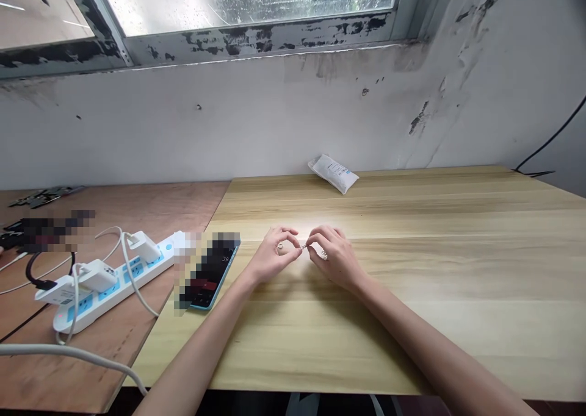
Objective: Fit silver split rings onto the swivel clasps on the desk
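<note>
My left hand is closed in a pinch, with thumb and forefinger tips on a tiny silvery metal piece. From the other side my right hand pinches the same piece, so the fingertips of both hands nearly meet. The piece is too small to name. A small ring-like bit shows inside the curl of my left fingers. Beneath my right palm, small shiny loops are partly hidden by the fingers. Both hands are low over the light wooden tabletop.
A phone lies left of my left forearm. Farther left, a white power strip with plugged-in chargers and cables rests on a reddish board. A white plastic packet lies at the back, by the wall.
</note>
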The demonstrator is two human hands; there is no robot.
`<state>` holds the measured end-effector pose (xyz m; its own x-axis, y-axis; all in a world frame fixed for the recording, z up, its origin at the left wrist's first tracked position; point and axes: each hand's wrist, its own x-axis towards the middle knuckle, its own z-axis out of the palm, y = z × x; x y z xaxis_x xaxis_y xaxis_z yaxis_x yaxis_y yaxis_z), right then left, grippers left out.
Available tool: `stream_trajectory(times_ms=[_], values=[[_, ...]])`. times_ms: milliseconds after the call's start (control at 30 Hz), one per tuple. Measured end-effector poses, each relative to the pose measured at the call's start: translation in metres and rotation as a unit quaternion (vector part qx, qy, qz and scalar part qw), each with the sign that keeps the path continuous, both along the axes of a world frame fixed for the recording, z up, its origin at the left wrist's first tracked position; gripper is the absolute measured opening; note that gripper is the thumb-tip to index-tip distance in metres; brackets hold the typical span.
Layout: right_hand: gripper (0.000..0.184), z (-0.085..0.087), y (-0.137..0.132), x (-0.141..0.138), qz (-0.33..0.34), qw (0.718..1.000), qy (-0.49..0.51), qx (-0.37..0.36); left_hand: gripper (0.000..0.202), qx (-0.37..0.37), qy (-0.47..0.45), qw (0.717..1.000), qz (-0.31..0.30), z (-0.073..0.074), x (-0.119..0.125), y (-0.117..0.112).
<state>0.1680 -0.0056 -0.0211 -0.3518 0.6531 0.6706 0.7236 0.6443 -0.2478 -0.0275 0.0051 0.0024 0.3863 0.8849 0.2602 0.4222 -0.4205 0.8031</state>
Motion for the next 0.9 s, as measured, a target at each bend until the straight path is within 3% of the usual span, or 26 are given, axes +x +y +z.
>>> stream_trajectory(times_ms=[167, 300, 600, 900], values=[[0.008, -0.004, 0.003, 0.003, -0.008, 0.998, -0.053, 0.034, 0.01, 0.143, 0.117, 0.983, -0.012, -0.004, -0.006, 0.001], [0.01, -0.006, 0.004, 0.0, -0.017, 0.992, -0.096, 0.074, 0.01, 0.203, 0.153, 0.967, -0.021, -0.007, -0.005, 0.003], [0.017, -0.01, 0.005, -0.002, -0.023, 0.981, -0.16, 0.11, 0.011, 0.217, 0.19, 0.957, -0.022, -0.013, -0.01, 0.011], [0.017, -0.002, 0.004, -0.003, -0.012, 0.985, -0.134, 0.109, 0.007, 0.212, 0.148, 0.966, -0.028, -0.001, -0.018, 0.011]])
